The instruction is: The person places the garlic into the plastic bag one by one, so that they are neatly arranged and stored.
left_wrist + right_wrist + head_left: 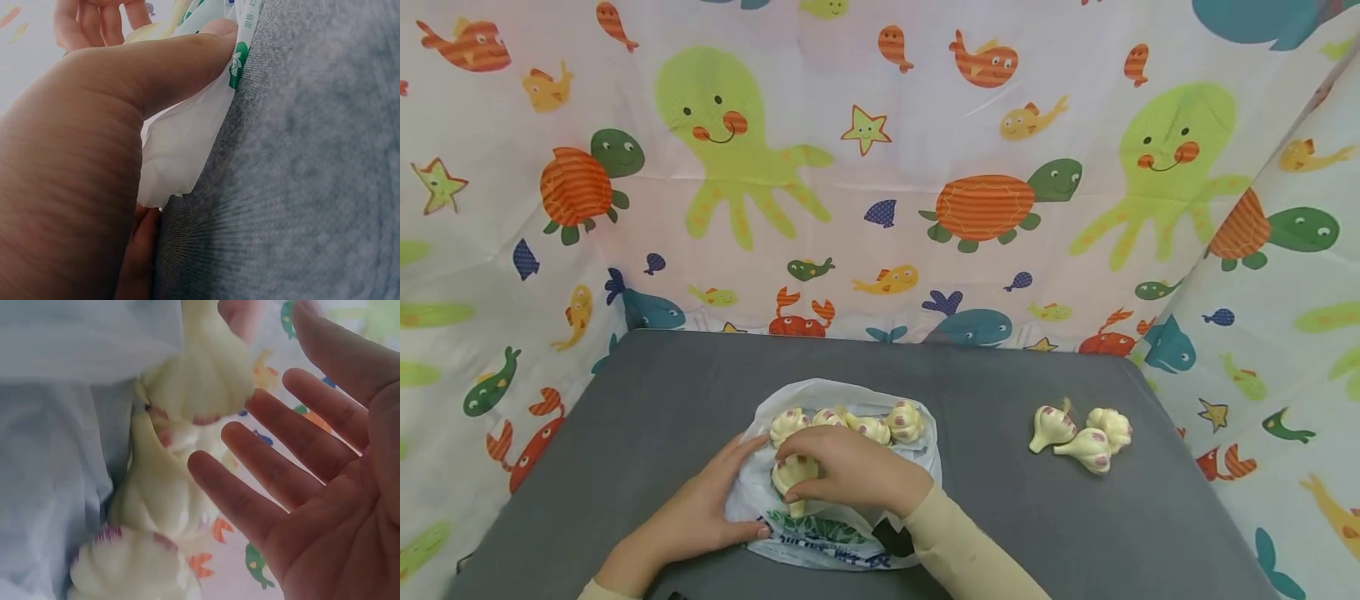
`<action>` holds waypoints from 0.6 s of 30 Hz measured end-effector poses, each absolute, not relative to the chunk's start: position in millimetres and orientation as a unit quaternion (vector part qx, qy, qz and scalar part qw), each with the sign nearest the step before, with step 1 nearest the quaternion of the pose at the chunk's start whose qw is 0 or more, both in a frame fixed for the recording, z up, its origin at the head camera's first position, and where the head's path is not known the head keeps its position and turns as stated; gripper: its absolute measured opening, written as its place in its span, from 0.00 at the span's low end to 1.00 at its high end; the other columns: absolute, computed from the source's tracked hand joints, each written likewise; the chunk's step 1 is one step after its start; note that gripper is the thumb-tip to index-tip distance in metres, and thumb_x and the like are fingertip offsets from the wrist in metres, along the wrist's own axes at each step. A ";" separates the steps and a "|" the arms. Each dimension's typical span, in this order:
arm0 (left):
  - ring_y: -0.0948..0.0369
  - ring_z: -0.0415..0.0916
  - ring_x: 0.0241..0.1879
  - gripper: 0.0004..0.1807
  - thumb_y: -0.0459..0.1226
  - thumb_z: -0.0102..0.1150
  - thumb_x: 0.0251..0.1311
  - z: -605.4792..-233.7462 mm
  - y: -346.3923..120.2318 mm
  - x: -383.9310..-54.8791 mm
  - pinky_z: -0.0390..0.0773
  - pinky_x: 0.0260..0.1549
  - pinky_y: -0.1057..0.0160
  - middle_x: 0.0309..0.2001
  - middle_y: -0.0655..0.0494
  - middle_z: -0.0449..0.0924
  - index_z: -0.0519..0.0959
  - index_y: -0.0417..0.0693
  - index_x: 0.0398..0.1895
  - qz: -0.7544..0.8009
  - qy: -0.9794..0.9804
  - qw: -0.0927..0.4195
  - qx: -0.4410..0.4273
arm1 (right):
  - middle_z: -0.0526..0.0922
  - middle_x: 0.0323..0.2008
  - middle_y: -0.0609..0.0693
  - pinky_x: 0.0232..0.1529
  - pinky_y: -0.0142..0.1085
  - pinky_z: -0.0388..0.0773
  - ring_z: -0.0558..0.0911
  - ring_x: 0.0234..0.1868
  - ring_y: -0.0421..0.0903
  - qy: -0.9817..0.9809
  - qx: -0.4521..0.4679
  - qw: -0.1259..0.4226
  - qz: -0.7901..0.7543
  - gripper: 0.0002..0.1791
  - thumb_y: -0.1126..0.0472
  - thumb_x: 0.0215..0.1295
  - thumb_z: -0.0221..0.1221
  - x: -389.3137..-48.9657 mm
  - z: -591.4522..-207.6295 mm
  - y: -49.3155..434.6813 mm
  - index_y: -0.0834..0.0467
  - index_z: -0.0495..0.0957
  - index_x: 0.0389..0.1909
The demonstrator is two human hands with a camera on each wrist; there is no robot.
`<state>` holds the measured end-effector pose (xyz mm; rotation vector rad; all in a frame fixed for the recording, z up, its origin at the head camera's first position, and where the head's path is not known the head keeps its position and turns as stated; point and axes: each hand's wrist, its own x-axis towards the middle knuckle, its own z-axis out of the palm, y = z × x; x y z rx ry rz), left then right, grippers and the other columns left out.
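Observation:
A white plastic bag (831, 396) with green and blue print lies on the table, several garlic bulbs in its mouth. My left hand (703, 504) rests against the bag's left side, its thumb (187, 59) straight along the front edge and its fingers spread towards the back. Over the bag, my right hand (857, 467) reaches round the nearest garlic bulb (793, 477), whose stem points towards me. In the right wrist view, that hand's fingers are spread and fairly straight, close beside the garlic bulbs (165, 494) without curling round one.
Three garlic bulbs (1086, 450) lie together on the right part of the grey table (1000, 517). A curtain (865, 275) printed with sea animals hangs behind the table and along both sides. A dark band (892, 537) shows at the right wrist.

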<state>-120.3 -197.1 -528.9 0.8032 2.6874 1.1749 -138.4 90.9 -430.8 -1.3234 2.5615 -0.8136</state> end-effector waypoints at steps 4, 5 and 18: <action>0.42 0.62 0.78 0.63 0.66 0.81 0.51 -528.3 -198.7 -119.4 0.74 0.61 0.30 0.86 0.44 0.54 0.57 0.67 0.88 0.379 0.884 0.038 0.271 | 0.86 0.58 0.41 0.58 0.28 0.77 0.83 0.54 0.36 0.852 -0.436 0.059 -0.284 0.25 0.49 0.73 0.73 -136.5 -425.2 99.3 0.54 0.83 0.65; 0.43 0.62 0.78 0.63 0.67 0.81 0.51 -528.1 -198.4 -119.6 0.74 0.61 0.30 0.86 0.45 0.54 0.57 0.67 0.88 0.377 0.884 0.035 0.273 | 0.86 0.58 0.42 0.58 0.28 0.77 0.83 0.54 0.38 0.853 -0.433 0.058 -0.287 0.25 0.49 0.74 0.72 -136.2 -423.4 101.5 0.54 0.83 0.65; 0.41 0.61 0.78 0.63 0.66 0.82 0.51 -528.7 -199.5 -117.2 0.73 0.61 0.29 0.85 0.43 0.54 0.58 0.66 0.88 0.382 0.884 0.041 0.266 | 0.85 0.65 0.44 0.63 0.36 0.79 0.83 0.63 0.43 0.867 -0.393 0.029 -0.307 0.28 0.48 0.73 0.72 -136.0 -409.6 124.1 0.53 0.81 0.69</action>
